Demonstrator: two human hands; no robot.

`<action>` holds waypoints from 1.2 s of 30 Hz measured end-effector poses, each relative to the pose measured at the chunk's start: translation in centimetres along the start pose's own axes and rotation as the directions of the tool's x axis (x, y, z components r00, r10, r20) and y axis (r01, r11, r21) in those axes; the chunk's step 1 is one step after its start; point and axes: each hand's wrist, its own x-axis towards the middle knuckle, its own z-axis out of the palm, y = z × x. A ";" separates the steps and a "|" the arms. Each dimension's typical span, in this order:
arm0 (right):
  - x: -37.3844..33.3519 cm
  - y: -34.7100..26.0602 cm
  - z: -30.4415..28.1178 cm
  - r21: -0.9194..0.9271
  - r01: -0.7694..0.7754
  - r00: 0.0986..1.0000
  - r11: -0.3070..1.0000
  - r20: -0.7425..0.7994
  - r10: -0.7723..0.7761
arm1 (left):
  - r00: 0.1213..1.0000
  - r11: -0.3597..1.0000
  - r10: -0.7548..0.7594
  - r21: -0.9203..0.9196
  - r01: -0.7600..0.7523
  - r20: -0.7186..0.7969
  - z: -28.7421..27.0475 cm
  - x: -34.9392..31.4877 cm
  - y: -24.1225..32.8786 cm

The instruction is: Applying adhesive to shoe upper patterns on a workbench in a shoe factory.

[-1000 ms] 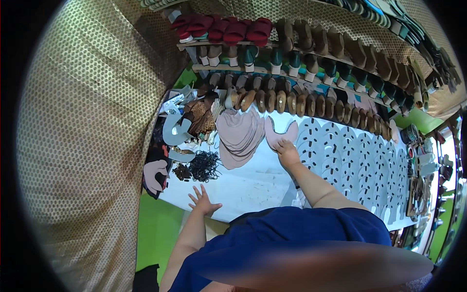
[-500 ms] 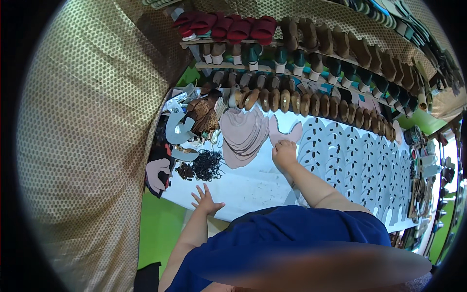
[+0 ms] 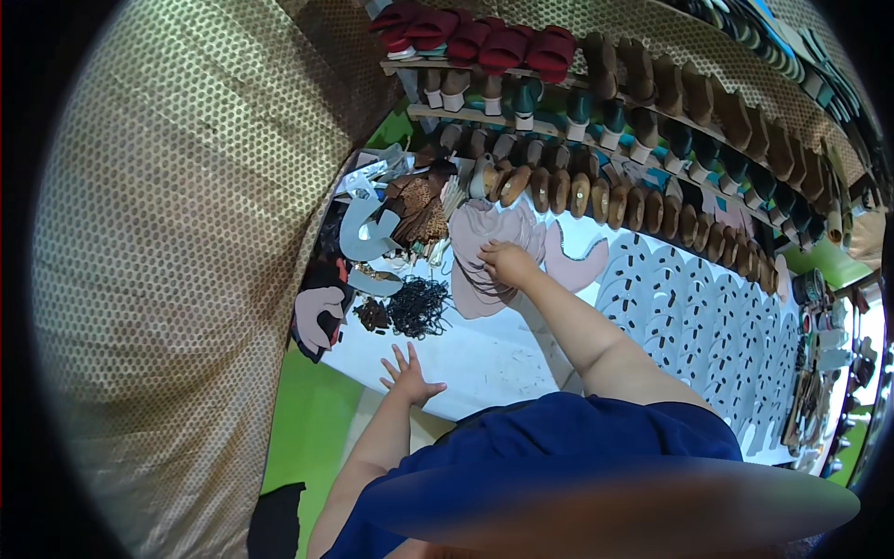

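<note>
A stack of pinkish U-shaped shoe upper pieces (image 3: 475, 287) lies fanned out on the white table (image 3: 489, 359). My right hand (image 3: 507, 264) rests on the stack's right part, fingers spread and touching the top pieces. Just right of it lies a single pink upper piece (image 3: 570, 267) with a dark trimmed inner edge. Over the table's near edge, my left hand (image 3: 410, 377) is open, fingers spread, holding nothing. A tangle of black straps (image 3: 417, 307) is the nearest thing beyond it, with a small heap of brown bits (image 3: 372, 315) alongside.
Overlapping grey-white pieces with dark marks (image 3: 698, 326) cover the table's right side. Wooden shoe lasts (image 3: 601, 203) line the back, below shelves of heeled shoes and red slippers (image 3: 505, 47). Brown patterned scraps (image 3: 419, 205) and grey curved pieces (image 3: 363, 230) lie left. A gold curtain (image 3: 177, 261) hangs left.
My right hand has moved left from the single pink piece onto the pink stack. That piece now lies released beside the stack. My left hand stays spread near the table edge.
</note>
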 end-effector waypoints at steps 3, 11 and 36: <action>0.1 -0.1 -0.6 0.219 -0.117 0.989 0.969 -0.060 0.134 | 1.000 1.000 0.008 -0.007 -0.008 0.006 -0.1 -0.1 -0.2; 1.5 1.2 -2.1 0.447 -0.432 0.756 0.784 -0.294 0.585 | 1.000 1.000 0.012 -0.015 -0.012 0.009 -0.1 0.0 -0.2; -0.5 -1.7 -1.2 0.374 -0.388 0.865 0.842 -0.167 0.472 | 0.999 0.999 0.030 -0.013 -0.030 -0.032 0.8 0.2 -0.5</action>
